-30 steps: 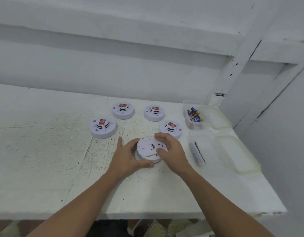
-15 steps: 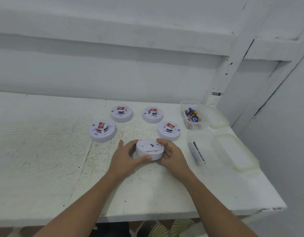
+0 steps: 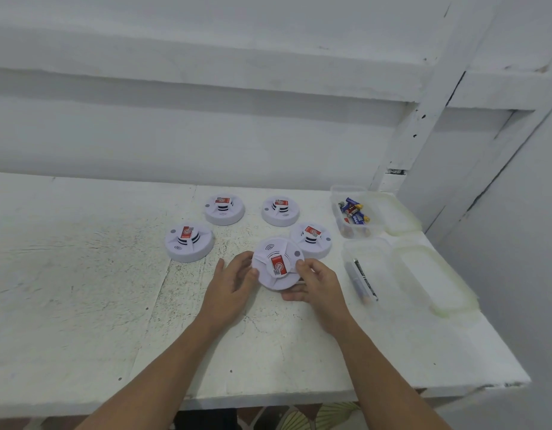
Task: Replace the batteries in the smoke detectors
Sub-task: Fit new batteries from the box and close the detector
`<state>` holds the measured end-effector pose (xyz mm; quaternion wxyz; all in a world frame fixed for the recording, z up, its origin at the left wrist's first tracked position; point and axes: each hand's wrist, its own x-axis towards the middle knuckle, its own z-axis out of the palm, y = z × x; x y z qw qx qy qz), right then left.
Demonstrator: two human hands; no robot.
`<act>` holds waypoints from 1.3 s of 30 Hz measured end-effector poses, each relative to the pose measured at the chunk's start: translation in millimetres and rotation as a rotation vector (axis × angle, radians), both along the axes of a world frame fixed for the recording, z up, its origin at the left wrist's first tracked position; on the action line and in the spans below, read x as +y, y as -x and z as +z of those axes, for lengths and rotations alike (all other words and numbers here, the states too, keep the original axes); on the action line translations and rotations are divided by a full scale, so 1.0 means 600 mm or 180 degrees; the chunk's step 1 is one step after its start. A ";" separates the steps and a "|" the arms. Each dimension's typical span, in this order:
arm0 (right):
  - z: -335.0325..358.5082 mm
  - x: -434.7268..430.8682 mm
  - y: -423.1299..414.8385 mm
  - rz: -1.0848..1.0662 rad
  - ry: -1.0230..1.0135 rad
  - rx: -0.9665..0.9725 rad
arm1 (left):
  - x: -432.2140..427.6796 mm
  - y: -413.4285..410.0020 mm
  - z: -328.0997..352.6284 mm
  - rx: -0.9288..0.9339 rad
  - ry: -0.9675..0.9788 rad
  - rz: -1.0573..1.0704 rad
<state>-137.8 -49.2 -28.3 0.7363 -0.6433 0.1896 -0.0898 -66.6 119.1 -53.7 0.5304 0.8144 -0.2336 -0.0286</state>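
Both hands, left hand point(image 3: 229, 287) and right hand point(image 3: 319, 285), held the round smoke detector point(image 3: 278, 263) by its sides. Its red sticker faced up, tipped toward the camera.

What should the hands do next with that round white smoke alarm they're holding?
Probably set it down. Both the left hand and right hand hold the round white smoke detector with the red sticker face up, matching the four other white detectors resting face up on the white table.
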 end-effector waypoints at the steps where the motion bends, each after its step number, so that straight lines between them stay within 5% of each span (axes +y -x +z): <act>1: -0.001 -0.001 0.001 -0.0024 -0.0010 0.0033 | -0.001 0.001 0.000 -0.0014 0.0016 -0.0045; 20: -0.001 0.000 0.006 -0.0152 -0.0019 0.0140 | 0.002 0.021 0.010 -0.0748 -0.0051 -0.0153; 39: -0.007 -0.002 0.007 -0.0161 0.0110 0.0117 | 0.001 0.028 0.019 -0.0796 -0.0161 -0.0061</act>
